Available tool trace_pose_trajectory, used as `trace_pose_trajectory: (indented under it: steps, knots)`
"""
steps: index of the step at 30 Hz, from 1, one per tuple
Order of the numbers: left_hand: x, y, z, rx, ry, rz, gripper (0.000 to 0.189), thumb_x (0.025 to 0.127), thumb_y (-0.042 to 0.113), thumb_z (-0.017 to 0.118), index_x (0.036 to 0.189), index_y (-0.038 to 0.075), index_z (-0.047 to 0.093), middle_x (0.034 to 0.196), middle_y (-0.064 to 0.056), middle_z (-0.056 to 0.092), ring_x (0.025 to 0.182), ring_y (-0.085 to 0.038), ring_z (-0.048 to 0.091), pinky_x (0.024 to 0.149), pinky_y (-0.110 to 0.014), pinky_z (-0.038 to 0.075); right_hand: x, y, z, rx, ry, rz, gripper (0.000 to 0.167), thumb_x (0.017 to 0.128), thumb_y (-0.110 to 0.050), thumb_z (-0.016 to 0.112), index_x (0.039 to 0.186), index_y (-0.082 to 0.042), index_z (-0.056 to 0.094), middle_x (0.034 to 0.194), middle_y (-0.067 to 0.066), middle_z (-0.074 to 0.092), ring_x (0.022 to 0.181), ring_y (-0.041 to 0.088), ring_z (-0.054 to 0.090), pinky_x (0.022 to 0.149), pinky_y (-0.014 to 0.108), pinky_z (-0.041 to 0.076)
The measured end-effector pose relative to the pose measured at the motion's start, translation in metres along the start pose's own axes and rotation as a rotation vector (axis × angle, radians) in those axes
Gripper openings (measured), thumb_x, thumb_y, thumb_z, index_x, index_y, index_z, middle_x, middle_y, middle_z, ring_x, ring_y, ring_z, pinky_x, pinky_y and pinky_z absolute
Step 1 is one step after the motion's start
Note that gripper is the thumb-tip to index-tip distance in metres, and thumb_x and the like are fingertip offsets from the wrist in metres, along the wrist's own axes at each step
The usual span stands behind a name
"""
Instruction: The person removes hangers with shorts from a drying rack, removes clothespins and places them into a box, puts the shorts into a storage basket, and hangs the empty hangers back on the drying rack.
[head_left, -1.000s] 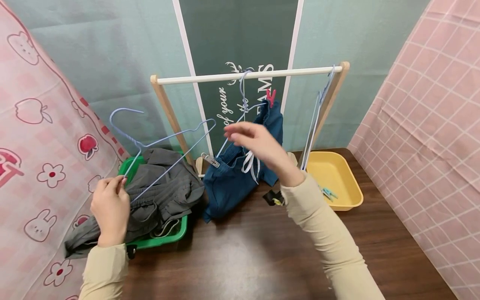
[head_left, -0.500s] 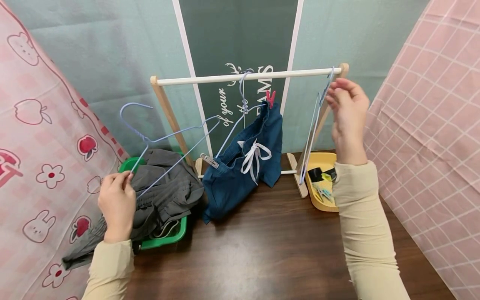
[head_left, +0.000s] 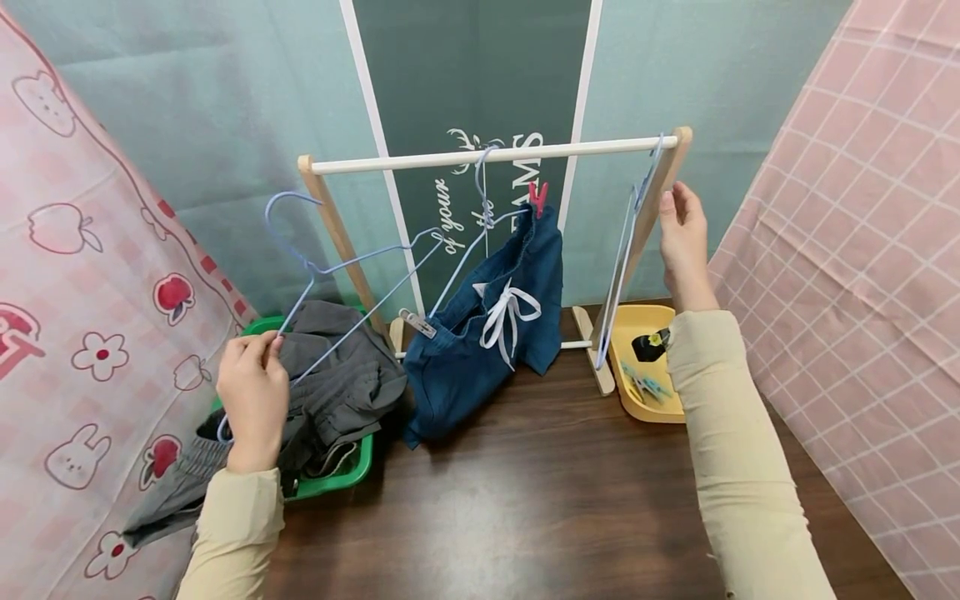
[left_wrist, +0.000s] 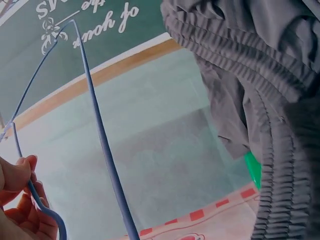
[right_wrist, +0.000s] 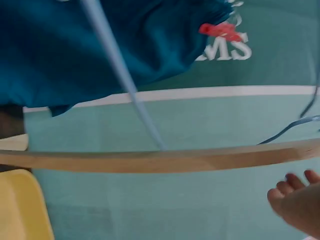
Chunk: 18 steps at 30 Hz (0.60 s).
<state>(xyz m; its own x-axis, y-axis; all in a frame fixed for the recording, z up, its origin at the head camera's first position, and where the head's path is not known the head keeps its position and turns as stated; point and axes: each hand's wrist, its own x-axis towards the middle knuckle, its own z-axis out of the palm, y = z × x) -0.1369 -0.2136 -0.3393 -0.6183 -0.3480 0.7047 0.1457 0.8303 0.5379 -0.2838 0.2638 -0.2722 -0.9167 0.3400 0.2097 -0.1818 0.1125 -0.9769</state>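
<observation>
Since a second ago, the right hand (head_left: 685, 248) has been shifted from the blue shorts (head_left: 472, 375) to just beside the right-hand rack post (head_left: 654, 206), fingers kept pretty loose. Meanwhile the blue hanger (left_wrist: 104, 142) is pinched by the left hand's (head_left: 257, 396) thumb and fingers, held over gray clothing (head_left: 356, 375) in the green basket (head_left: 341, 480).
</observation>
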Motion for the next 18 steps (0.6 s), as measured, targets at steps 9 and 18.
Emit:
trace_pose_trajectory:
  steps: [9, 18]
  knots:
    - [0.002, 0.008, 0.008, -0.031, -0.021, -0.018, 0.026, 0.096, 0.009, 0.054, 0.102, -0.012, 0.066, 0.095, -0.027, 0.057, 0.087, -0.043, 0.052, 0.079, -0.052, 0.041, 0.010, 0.014, 0.003, 0.088, -0.085, -0.016, 0.057, 0.098, -0.033, 0.042, 0.147, -0.007, 0.031, 0.142, 0.010, 0.041, 0.129, 0.016, 0.039, 0.115, 0.027, 0.026]
    - [0.005, 0.020, 0.017, -0.055, -0.022, -0.014, 0.026, 0.096, 0.011, 0.055, 0.102, -0.011, 0.067, 0.094, -0.026, 0.057, 0.086, -0.041, 0.053, 0.078, -0.051, 0.041, 0.016, 0.020, 0.007, -0.178, -0.019, -0.078, 0.045, 0.100, -0.038, 0.035, 0.132, -0.008, 0.045, 0.105, -0.007, 0.049, 0.099, 0.005, 0.049, 0.100, 0.035, 0.042]
